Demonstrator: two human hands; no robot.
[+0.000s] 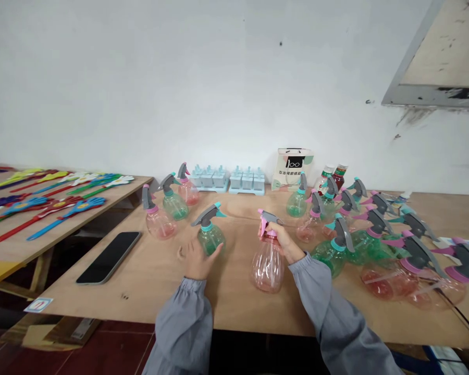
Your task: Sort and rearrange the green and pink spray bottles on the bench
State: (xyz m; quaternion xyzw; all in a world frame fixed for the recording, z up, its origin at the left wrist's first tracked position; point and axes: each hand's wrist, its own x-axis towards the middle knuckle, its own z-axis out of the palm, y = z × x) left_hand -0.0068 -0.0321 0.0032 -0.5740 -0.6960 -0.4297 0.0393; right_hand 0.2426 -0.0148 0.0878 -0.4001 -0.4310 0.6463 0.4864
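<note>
My right hand (280, 239) grips a pink spray bottle (268, 266) by the neck, just under its grey head with the pink trigger. The bottle is upright near the table's front, and whether its base touches the wood I cannot tell. A green spray bottle (214, 237) with a teal nozzle stands left of it. Close in front of that green bottle is my left hand (197, 259), its fingers apart; whether it touches the bottle is unclear. Farther left stand another pink spray bottle (159, 224), a green one (175, 204) and a pink one (188, 190) behind.
Several green and pink spray bottles (369, 242) crowd the table's right side. A phone (109, 258) lies at the left. Light-blue popsicle molds (247, 182), a paper bag (292, 171) and red bottles (338, 177) line the wall. Colourful hand-shaped toys (58, 205) cover a neighbouring table.
</note>
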